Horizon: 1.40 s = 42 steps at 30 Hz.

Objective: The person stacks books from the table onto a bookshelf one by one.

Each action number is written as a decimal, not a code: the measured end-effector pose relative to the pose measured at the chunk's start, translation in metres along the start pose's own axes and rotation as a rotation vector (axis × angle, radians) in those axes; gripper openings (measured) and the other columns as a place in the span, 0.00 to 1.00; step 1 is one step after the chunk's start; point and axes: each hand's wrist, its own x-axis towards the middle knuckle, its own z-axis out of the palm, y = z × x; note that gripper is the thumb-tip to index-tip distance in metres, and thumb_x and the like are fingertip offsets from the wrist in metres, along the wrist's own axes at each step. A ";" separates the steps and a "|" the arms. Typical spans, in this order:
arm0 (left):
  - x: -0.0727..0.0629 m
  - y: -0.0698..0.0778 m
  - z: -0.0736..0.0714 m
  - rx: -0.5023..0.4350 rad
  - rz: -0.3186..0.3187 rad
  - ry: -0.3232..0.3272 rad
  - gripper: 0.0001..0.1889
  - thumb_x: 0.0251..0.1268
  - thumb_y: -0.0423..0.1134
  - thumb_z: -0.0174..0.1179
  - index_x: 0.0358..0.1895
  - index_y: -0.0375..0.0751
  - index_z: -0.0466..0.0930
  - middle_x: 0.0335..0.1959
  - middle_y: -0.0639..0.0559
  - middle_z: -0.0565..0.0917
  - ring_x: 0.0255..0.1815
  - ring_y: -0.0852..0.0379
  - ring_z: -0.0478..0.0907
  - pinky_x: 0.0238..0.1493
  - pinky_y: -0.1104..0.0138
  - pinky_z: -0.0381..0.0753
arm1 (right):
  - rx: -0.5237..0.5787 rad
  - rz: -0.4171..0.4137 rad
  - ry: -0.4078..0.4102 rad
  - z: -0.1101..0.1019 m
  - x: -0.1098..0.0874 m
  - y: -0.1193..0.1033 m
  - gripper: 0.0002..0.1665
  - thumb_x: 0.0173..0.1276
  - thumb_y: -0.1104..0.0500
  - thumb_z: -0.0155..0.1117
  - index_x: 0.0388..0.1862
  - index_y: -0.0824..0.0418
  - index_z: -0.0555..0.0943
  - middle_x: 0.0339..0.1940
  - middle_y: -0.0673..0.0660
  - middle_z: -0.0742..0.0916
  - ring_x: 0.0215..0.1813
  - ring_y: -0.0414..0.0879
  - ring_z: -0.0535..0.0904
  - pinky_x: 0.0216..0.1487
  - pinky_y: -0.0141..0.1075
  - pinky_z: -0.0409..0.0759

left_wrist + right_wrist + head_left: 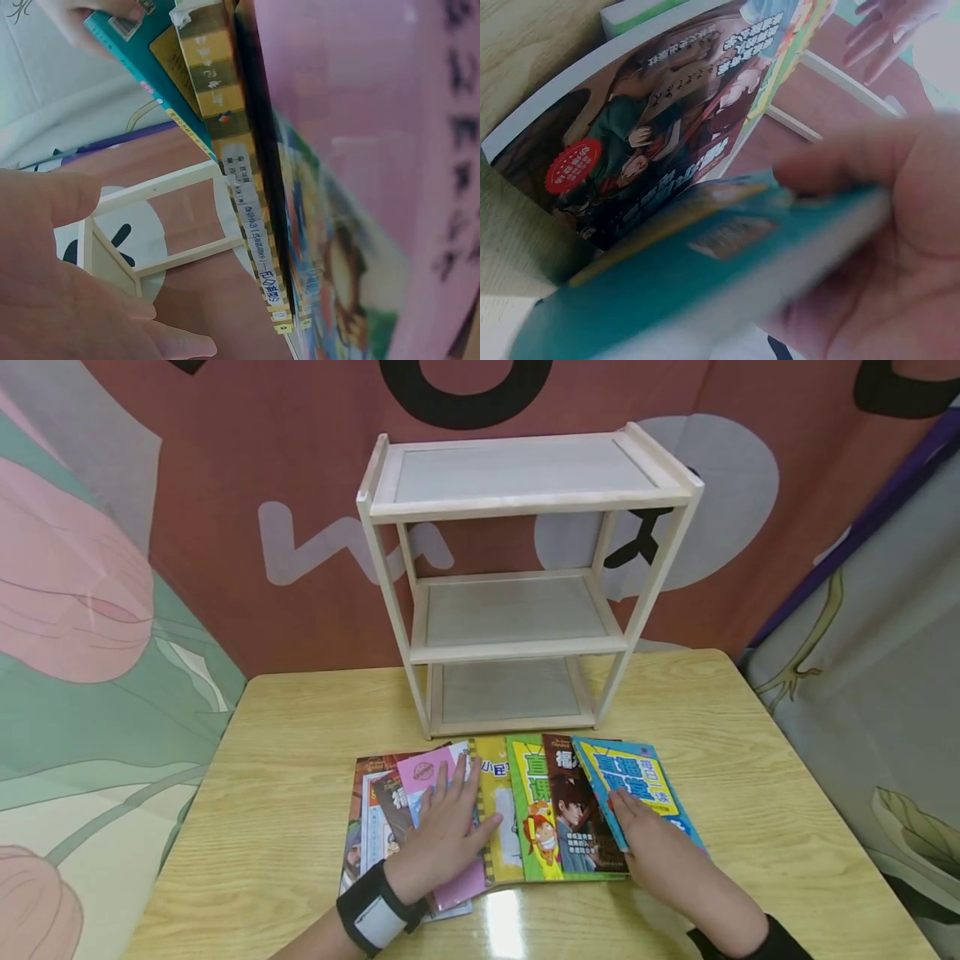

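Several thin picture-cover books lie fanned in an overlapping row on the table. My left hand [438, 839], fingers spread and straight, is over the pink book [461, 887] and grips nothing. Beside it are the yellow book [493, 814], the green book [528, 777] and a brown book [576, 818] with a figure on its cover. At the row's right end, my right hand [663, 852] pinches the blue book [637, 772] by its lower edge. In the right wrist view the thumb lies over this blue book [705, 277], with its edge tilted away from the brown book [667, 112].
A white wooden three-tier shelf [525, 650] stands just behind the books. More books, including a brown-red one [363, 777], lie under the pink one on the left. The wooden table [277, 802] meets a printed cloth backdrop [315, 618] at its far edge.
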 end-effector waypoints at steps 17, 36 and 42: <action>0.015 0.014 -0.014 -0.005 0.172 0.126 0.53 0.61 0.50 0.61 0.74 0.57 0.24 0.77 0.55 0.28 0.78 0.52 0.29 0.73 0.44 0.43 | 0.053 -0.366 0.307 -0.034 -0.003 -0.006 0.56 0.32 0.85 0.71 0.66 0.59 0.72 0.62 0.57 0.80 0.58 0.55 0.79 0.46 0.44 0.83; 0.024 0.021 -0.032 0.285 0.451 0.026 0.38 0.54 0.18 0.56 0.69 0.47 0.65 0.70 0.50 0.66 0.72 0.53 0.61 0.67 0.59 0.66 | 0.146 -0.767 0.262 -0.044 0.003 -0.011 0.53 0.39 0.77 0.74 0.68 0.55 0.70 0.65 0.50 0.78 0.64 0.48 0.75 0.65 0.29 0.68; 0.022 0.022 -0.035 0.272 0.418 0.065 0.35 0.53 0.16 0.52 0.67 0.46 0.69 0.66 0.50 0.72 0.68 0.55 0.68 0.65 0.60 0.69 | 0.200 -0.713 0.209 -0.045 0.009 -0.011 0.60 0.33 0.82 0.73 0.69 0.53 0.68 0.66 0.51 0.76 0.66 0.49 0.73 0.56 0.46 0.78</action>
